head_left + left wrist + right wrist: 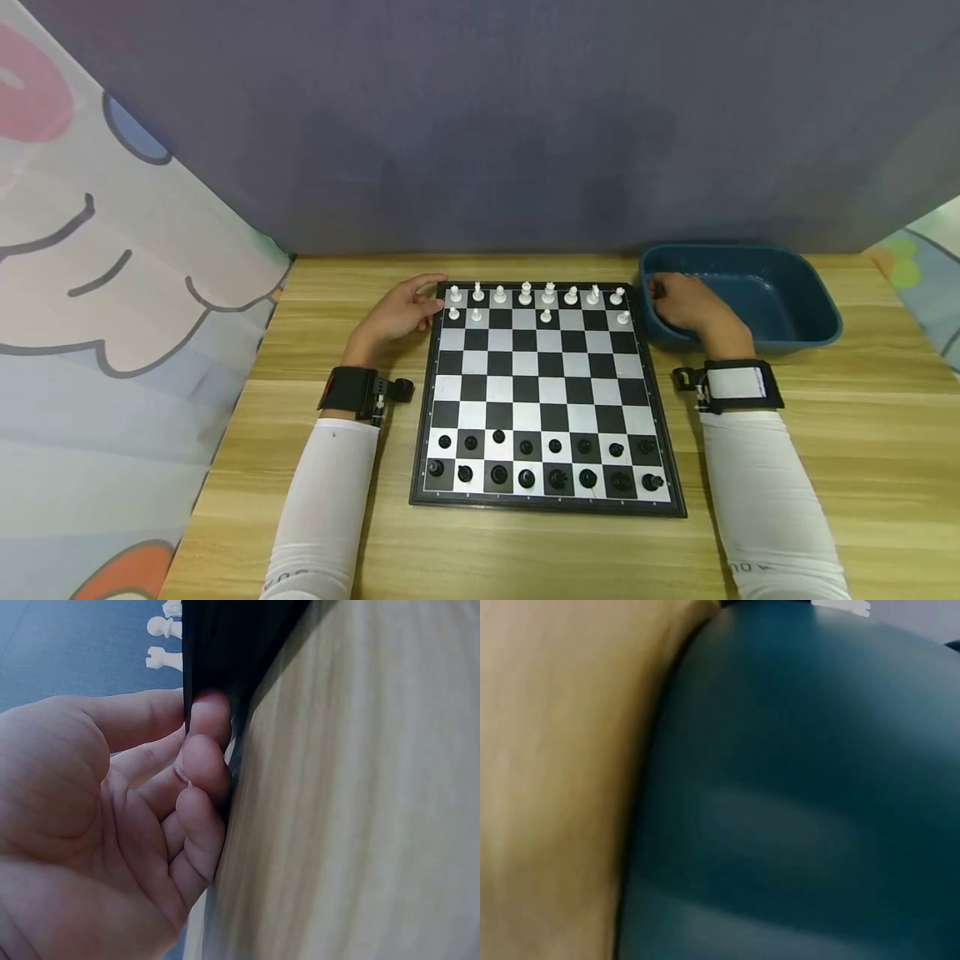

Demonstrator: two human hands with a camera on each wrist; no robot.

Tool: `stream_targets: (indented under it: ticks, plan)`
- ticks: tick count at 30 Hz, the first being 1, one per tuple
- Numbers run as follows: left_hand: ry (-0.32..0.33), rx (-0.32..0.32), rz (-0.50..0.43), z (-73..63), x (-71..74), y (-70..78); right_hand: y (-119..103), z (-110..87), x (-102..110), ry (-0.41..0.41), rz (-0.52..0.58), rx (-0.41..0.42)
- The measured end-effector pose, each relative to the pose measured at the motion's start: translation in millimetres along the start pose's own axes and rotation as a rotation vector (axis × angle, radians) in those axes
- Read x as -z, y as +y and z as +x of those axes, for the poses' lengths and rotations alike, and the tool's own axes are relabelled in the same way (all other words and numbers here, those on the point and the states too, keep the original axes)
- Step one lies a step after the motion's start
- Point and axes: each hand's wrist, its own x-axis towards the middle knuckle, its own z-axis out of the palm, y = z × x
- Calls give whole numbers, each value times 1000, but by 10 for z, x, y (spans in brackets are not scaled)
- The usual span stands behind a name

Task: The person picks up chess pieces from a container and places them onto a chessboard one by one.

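Observation:
A black-framed chessboard (547, 375) lies on the table. White chess pieces (526, 293) fill its far row, with a few white pawns (546, 316) in front of them. Two full rows of black chess pieces (557, 478) stand on the near side. My left hand (401, 310) pinches the board's far left corner, thumb on top and fingertips under the frame, as the left wrist view shows. Inside a dark blue plastic basin (787, 344), near its left wall, is my right hand (686, 302) with fingers bent down. Whatever its fingertips may hold is hidden.
The wooden table (885, 467) extends on both sides of the board. A grey upright panel (480, 125) closes off the back. On the left hangs a cartoon-printed cloth (112, 375). The basin's wall stands close to the board's right edge.

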Motion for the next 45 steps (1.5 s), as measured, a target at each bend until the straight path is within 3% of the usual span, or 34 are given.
stream_targets:
  ticks: [18,28,40,45]
  plan:
    - [-1,-7,-2,41,0,-20,16,-38,9,93,42,-49]
    - [9,-5,-10,25,-11,0,32,-114,95,235,112,-72]
    - [1,1,-19,26,-13,3,-201,-238,200,440,148,-65]
    - [0,-1,-8,17,-8,18,-266,-254,201,482,162,-73]
